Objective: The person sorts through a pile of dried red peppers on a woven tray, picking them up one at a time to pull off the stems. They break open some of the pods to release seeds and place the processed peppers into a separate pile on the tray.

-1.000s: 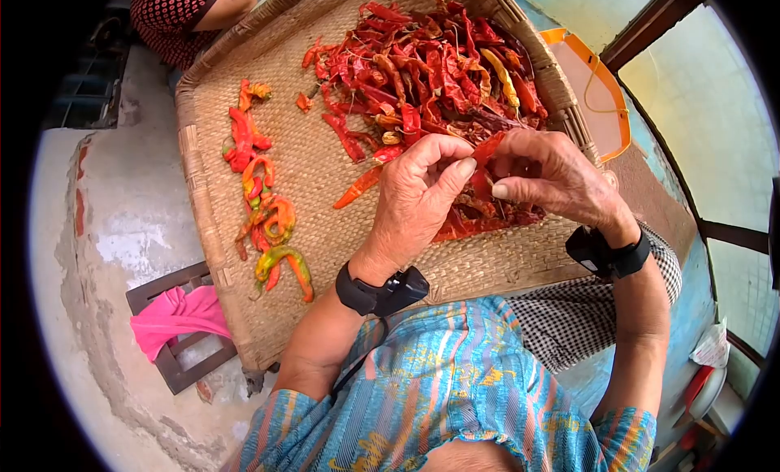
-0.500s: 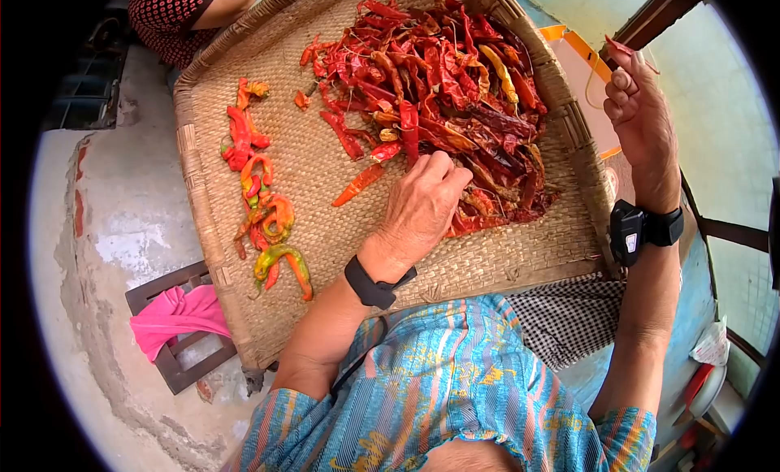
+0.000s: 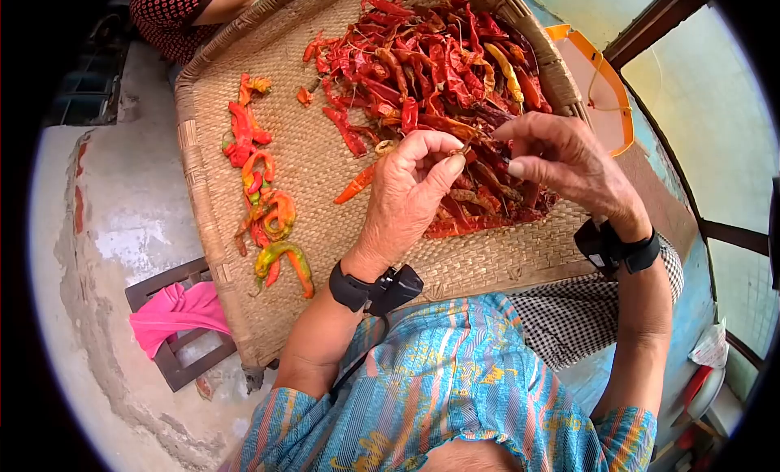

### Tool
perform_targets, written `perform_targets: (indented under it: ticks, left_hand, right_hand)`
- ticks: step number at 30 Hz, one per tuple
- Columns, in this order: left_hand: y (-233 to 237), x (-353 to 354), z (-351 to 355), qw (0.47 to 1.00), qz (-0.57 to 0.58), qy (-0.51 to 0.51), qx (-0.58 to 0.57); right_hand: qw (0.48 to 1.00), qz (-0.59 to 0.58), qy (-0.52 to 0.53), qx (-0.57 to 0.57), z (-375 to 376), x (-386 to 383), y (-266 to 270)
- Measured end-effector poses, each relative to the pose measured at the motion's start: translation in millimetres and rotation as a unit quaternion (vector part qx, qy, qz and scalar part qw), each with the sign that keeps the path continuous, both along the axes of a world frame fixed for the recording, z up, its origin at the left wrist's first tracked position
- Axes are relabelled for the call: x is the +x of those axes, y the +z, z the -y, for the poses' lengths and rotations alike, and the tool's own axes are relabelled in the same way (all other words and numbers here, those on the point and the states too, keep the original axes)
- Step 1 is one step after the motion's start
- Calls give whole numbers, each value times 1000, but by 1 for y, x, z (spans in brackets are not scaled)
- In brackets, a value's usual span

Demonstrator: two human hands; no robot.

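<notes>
A woven bamboo tray (image 3: 213, 220) holds a large heap of dried red chili peppers (image 3: 443, 66). My left hand (image 3: 406, 192) is over the heap's near edge, thumb and index finger pinched on the brownish stem end of a dried chili pepper (image 3: 461, 150); most of that pepper is hidden. Facing it from the right, my right hand (image 3: 573, 163) hovers above the heap with thumb and forefinger apart. No pepper shows between them. Beside my left wrist lies a single orange chili (image 3: 354, 184).
Fresher orange, red and green chilies (image 3: 278, 216) form a line along the tray's left side. An orange-rimmed container (image 3: 621, 106) stands beyond the right edge. A pink cloth (image 3: 179, 313) drapes over a dark stool (image 3: 199, 373). Another person's patterned sleeve (image 3: 172, 13) shows at top left.
My right hand has come down and left from beside the orange-rimmed container; the red chili it held is out of sight. My left hand has turned, its pinch now showing.
</notes>
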State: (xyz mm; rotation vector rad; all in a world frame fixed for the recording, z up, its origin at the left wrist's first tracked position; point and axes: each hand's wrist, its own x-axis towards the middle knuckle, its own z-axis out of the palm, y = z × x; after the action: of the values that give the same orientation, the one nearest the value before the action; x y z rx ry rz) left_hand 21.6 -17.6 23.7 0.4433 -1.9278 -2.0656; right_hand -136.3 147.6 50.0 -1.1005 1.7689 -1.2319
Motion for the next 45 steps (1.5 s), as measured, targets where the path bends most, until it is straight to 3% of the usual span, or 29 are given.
perform_targets:
  ticks: [2,3,6,9,10,11,12,14,17,18,22,26,28,30,32,36,40,42,45]
  left_hand:
    - [5,-1,-3,999,10,-16,45]
    - [3,-2,-4,997,-2,-28,70]
    - [3,-4,-7,995,-13,-42,92]
    - [5,-5,-9,995,-5,-3,99]
    - [5,-3,-6,995,39,-30,-81]
    - [4,-2,-3,961,81,-57,-259]
    - [0,0,-2,961,81,-57,-259]
    - [-15,6,-2,881,16,-126,-456]
    - [-31,9,-6,843,11,-111,-526]
    - [-35,9,-7,825,24,-108,-554]
    - [-36,7,-6,836,14,-91,-541]
    - [-22,4,-6,862,-9,-64,-502]
    - [-15,3,-5,871,-16,-53,-488]
    - [-12,0,-8,888,-24,-42,-457]
    - [-7,-3,-10,893,-30,-41,-448]
    - [-9,-4,-15,919,-38,1,-394]
    - [-6,0,-12,920,0,22,-392]
    - [-15,3,-7,903,-12,-99,-418]
    - [-23,-1,-16,870,-40,-108,-480]
  right_hand:
    - [997,-55,52,2,5,8,-3]
    - [991,-99,60,-62,7,11,-10]
    - [987,-146,61,-36,8,8,-13]
    - [999,-19,-13,-28,2,0,2]
    - [997,21,-51,-46,-2,-7,3]
    - [992,27,-106,-59,-7,-17,0]
    - [984,32,-160,-72,-13,-30,-4]
    - [968,96,-188,-137,-24,-61,-5]
    - [936,42,-323,-132,-46,-94,-17]
    - [937,41,-322,-131,-46,-92,-13]
    - [927,5,-358,-113,-38,-81,-8]
    - [981,-131,-114,-83,-14,-36,-8]
    - [986,-158,-10,49,-6,-12,11]
    - [964,-260,46,19,-1,2,-1]
    - [965,-252,73,0,1,5,-15]
    - [966,-248,68,11,2,3,-15]
    - [959,-267,-92,13,-12,-24,10]
    - [949,-273,-146,-59,-28,-54,0]
    - [925,-260,-268,-69,-43,-81,-2]
